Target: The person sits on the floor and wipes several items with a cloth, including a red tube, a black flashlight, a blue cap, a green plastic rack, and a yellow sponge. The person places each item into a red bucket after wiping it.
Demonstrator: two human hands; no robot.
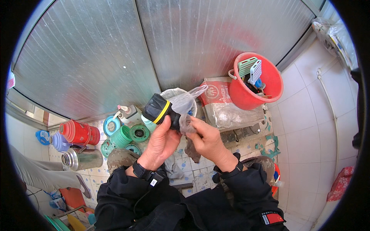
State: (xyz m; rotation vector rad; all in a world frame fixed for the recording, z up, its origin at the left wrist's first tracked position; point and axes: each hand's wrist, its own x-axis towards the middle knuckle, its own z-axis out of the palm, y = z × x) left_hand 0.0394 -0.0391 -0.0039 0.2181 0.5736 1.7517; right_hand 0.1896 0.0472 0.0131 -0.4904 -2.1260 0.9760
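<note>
My left hand (pixel 160 144) grips a black flashlight (pixel 154 111) with a yellow ring around its wide head. The thumb presses on the body below the ring, and the head points up and to the left. In my right hand (pixel 209 138) a grey-brown cloth (pixel 186 124) is pinched between thumb and fingers. Part of it covers the narrow end of the flashlight; a darker wet-looking part (pixel 193 151) hangs beneath the hand. Behind the flashlight stands a bin (pixel 176 91) lined with a whitish plastic bag (pixel 188 99).
A red bucket (pixel 257 98) holding several items leans over a filled sack (pixel 231 115) at right. Thermos flasks in red (pixel 83 132) and steel (pixel 86 158), a green container (pixel 121 137) and pump bottles (pixel 130 114) stand at left. Another person's legs (pixel 46 173) show at the left edge.
</note>
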